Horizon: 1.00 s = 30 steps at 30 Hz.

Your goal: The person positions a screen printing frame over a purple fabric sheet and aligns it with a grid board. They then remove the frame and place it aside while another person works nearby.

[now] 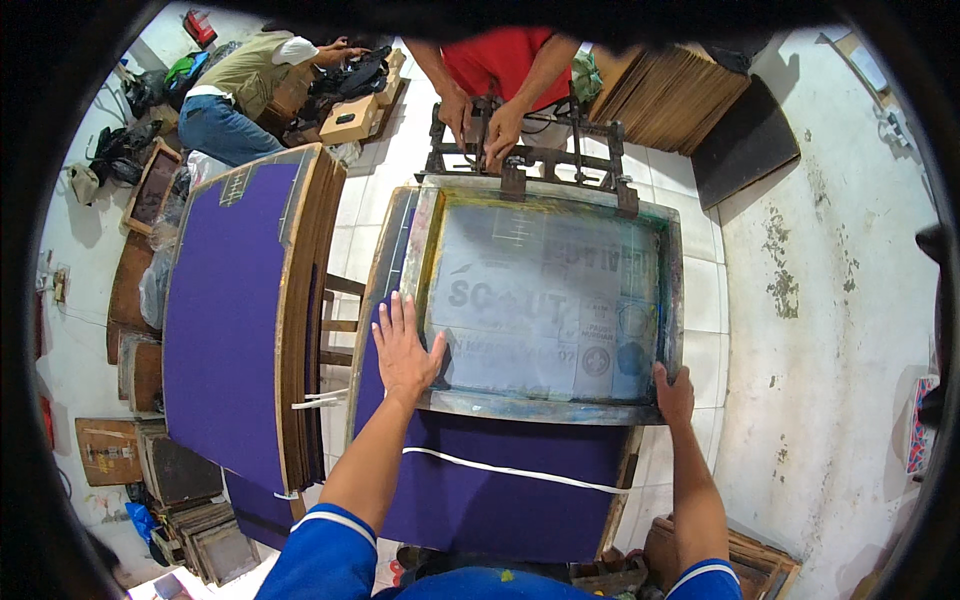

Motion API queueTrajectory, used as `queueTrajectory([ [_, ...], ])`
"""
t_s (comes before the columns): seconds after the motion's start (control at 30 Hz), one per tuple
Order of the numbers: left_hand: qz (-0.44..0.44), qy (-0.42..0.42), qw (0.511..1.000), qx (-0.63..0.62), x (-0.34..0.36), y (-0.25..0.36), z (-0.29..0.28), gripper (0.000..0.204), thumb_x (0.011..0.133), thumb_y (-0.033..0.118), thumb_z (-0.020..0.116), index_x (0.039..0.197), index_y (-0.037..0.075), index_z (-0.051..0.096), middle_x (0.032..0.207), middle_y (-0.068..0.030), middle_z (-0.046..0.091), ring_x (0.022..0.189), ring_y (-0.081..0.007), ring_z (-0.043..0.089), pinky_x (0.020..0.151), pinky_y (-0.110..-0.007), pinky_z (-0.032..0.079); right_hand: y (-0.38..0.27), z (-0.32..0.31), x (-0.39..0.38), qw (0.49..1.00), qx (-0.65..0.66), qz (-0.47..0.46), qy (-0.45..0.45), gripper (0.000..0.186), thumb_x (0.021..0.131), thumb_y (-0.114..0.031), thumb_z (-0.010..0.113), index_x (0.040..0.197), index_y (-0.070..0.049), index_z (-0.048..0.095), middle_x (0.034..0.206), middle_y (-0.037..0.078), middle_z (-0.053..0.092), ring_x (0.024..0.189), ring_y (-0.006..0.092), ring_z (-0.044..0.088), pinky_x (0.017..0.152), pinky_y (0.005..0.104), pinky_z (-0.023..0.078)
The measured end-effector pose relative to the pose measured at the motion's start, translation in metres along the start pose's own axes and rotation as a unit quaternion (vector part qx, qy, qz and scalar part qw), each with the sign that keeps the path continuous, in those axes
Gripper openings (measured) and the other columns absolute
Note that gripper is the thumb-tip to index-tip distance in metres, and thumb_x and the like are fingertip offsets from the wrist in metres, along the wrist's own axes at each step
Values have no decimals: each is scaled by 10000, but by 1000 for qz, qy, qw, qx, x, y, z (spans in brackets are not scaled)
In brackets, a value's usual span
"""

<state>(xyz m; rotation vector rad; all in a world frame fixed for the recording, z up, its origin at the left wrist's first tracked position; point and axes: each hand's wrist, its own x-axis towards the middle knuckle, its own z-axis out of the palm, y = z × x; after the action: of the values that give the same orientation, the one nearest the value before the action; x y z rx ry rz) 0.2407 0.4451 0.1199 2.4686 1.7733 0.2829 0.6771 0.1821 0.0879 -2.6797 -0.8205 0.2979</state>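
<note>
A screen printing frame lies in front of me, its pale mesh showing faint lettering and emblems. Its bars are smeared with yellow, green and blue ink. My left hand rests with fingers spread at the frame's left bar, partly over the board beside it. At the near right corner, my right hand grips the frame, its thumb on top and the other fingers partly hidden. Beneath the frame lies a board covered in purple cloth. At the far side, a metal hinge clamp meets the frame.
Across from me, a person in red has both hands at the clamp. To the left stands a stack of purple-covered boards. Another person bends at the far left. More boards stand at the far right, near a white wall.
</note>
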Motion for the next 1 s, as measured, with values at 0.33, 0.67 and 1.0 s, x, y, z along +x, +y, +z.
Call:
queueTrajectory([
  [0.33, -32, -36, 999, -23, 5, 4, -5, 918, 904, 466, 685, 1650, 99, 296, 1725, -164, 239, 1568, -413, 267, 1254, -545, 302, -68, 11, 77, 989, -17, 147, 10, 887, 944, -800, 471, 1198, 26, 671, 1124, 289, 732, 1092, 465, 694, 947, 551, 530],
  [0.67, -49, -50, 996, -46, -1, 1, -2, 900, 908, 438, 688, 1649, 112, 294, 1724, -189, 224, 1560, -415, 282, 1263, -537, 286, -62, 10, 75, 985, 21, 166, 37, 879, 938, -807, 459, 1098, 16, 725, 1120, 265, 739, 1096, 466, 690, 942, 555, 509],
  [1.0, -87, -38, 995, -31, -1, -3, 5, 842, 959, 395, 652, 1638, 60, 284, 1641, -244, 353, 1564, -406, 271, 1279, -555, 233, -57, 13, 78, 982, 42, 184, 26, 886, 940, -799, 465, 1173, 10, 741, 1174, 264, 733, 1133, 449, 685, 970, 534, 504],
])
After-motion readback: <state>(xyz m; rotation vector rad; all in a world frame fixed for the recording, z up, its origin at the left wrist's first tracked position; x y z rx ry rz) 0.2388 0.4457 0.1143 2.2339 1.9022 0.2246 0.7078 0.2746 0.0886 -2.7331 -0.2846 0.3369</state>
